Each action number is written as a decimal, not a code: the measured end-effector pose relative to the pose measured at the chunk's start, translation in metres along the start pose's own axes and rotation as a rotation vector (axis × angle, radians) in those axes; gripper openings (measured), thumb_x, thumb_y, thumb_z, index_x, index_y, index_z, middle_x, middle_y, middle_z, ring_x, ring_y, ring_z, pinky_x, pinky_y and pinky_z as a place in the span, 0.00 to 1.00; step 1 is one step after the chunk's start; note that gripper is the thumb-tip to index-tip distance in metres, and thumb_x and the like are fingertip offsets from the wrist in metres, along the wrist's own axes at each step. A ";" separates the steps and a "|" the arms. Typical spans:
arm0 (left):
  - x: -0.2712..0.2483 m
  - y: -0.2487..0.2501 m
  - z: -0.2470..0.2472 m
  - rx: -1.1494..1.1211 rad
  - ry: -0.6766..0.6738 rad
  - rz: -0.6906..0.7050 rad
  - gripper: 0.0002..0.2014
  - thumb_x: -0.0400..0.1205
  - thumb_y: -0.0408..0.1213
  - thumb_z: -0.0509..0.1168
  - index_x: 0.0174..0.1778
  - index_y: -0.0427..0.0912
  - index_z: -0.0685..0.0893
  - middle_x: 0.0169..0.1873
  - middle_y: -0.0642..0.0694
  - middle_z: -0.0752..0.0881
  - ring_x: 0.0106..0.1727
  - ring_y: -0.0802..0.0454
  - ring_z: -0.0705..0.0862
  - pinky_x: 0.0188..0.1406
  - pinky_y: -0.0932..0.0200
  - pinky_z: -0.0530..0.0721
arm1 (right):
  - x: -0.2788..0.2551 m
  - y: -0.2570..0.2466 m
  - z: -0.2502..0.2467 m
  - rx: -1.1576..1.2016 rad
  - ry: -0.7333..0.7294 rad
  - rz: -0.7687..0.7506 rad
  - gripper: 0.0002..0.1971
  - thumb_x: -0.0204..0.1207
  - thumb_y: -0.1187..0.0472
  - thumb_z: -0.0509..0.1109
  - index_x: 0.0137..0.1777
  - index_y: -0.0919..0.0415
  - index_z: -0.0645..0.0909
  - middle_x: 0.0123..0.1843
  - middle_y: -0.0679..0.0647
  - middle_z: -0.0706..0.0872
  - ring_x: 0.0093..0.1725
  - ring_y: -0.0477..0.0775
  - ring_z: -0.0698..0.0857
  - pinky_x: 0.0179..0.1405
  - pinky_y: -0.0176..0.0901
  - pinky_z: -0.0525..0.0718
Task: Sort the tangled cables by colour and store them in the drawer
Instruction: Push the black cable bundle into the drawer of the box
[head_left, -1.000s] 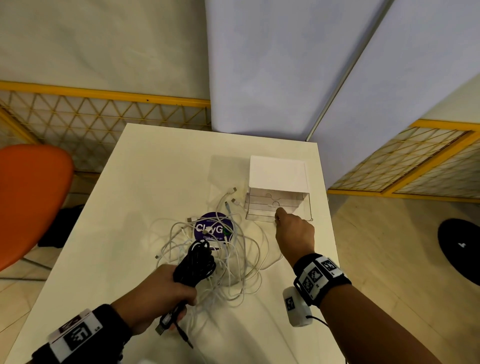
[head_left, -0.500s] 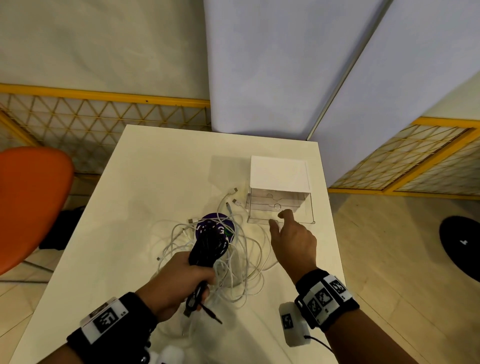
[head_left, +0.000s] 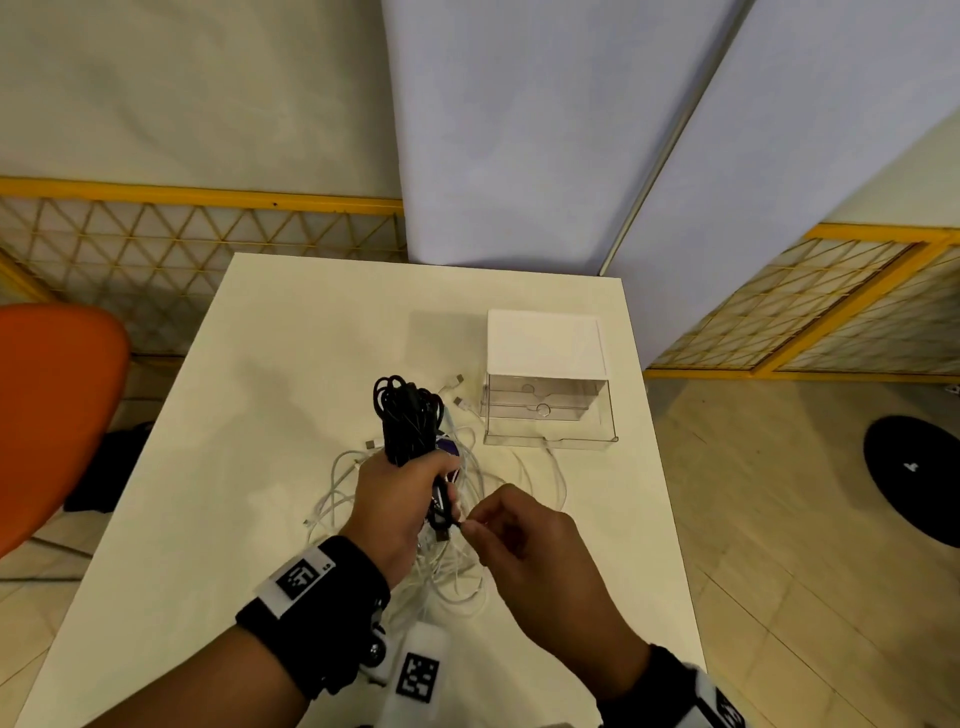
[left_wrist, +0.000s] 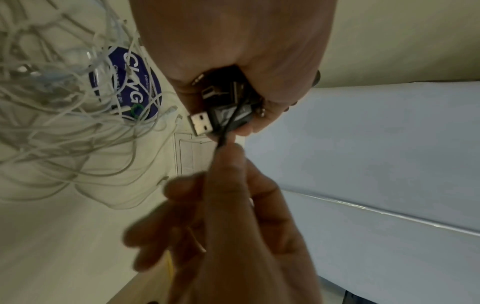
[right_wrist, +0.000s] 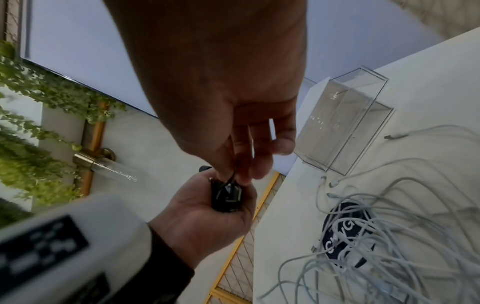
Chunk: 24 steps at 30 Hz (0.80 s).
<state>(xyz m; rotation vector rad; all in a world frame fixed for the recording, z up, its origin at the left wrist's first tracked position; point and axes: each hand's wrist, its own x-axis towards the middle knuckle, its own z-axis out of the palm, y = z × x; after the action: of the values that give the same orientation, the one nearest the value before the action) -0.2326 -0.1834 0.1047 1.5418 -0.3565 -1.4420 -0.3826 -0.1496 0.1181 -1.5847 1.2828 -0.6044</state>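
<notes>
Black cable bundle (head_left: 407, 422) sitting upright in left hand (head_left: 397, 512), fingers wrapping it, above white cable tangle (head_left: 457, 566) on table (head_left: 291, 332). Right hand (head_left: 530, 545) pinching 1 loose black strand w/ thumb & forefinger. Clear drawer (head_left: 550, 415) standing pulled open nr table's far right.

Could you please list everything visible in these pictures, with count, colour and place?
black cables: one bundle, black, held upright above the white tangle.
USB plug: one, silver, sticking out beneath the bundle.
white cables: a tangle, count unclear, white, on the table's middle.
round sticker: one, dark blue, under the white cables.
drawer unit: one, white with clear drawers, lower drawer pulled out, far right of table.
table: one, white.
chair: one, orange, left of table.
left hand: grips the black bundle.
right hand: pinches a loose black cable end.
</notes>
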 end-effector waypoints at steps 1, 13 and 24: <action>0.000 -0.001 0.002 -0.030 -0.009 -0.010 0.11 0.77 0.25 0.71 0.30 0.35 0.80 0.26 0.36 0.77 0.22 0.44 0.75 0.21 0.56 0.78 | 0.000 0.003 0.000 -0.007 0.005 0.024 0.04 0.80 0.53 0.72 0.44 0.48 0.81 0.33 0.49 0.86 0.32 0.50 0.83 0.36 0.50 0.84; -0.003 -0.018 0.029 -0.057 0.041 0.063 0.05 0.78 0.24 0.71 0.38 0.36 0.83 0.25 0.44 0.80 0.25 0.50 0.79 0.26 0.56 0.77 | 0.005 -0.007 0.004 0.124 0.173 0.166 0.17 0.80 0.38 0.61 0.66 0.39 0.71 0.59 0.31 0.81 0.60 0.34 0.81 0.60 0.41 0.83; -0.016 -0.028 0.054 -0.249 -0.220 0.122 0.08 0.86 0.31 0.56 0.41 0.32 0.72 0.26 0.43 0.74 0.24 0.51 0.76 0.27 0.58 0.78 | 0.016 -0.020 -0.002 0.248 0.105 0.150 0.41 0.79 0.43 0.69 0.84 0.36 0.46 0.60 0.28 0.82 0.62 0.30 0.82 0.62 0.31 0.81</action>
<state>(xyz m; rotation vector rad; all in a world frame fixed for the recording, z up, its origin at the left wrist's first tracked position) -0.2957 -0.1807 0.1017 1.1478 -0.3788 -1.5022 -0.3706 -0.1654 0.1335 -1.2560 1.3354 -0.7295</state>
